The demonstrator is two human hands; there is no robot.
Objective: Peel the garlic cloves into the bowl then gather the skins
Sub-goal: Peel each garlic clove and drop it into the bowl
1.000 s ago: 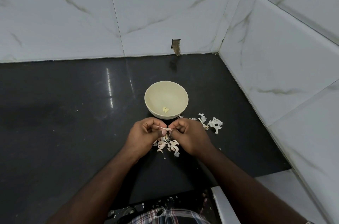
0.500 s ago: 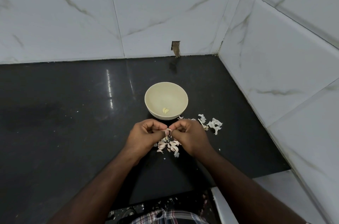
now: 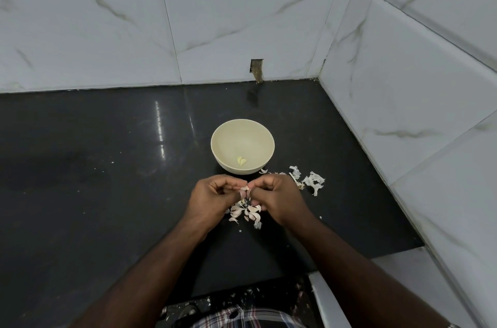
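cream bowl [image 3: 243, 134]: upright, two peeled cloves [image 3: 241, 160] inside | skins [image 3: 312, 181]: scattered beside it

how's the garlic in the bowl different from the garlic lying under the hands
The peeled cloves are bare and pale yellow; the cloves on the counter look pinkish white, with papery skin on or around them.
Only two peeled cloves show, lying together inside the bowl; the cloves on the counter are a loose, scattered cluster on the black counter.
Both are small garlic pieces.

1 head-worn wide-angle view, forward and steeply down onto the black counter [image 3: 107, 193], tiled corner beyond.
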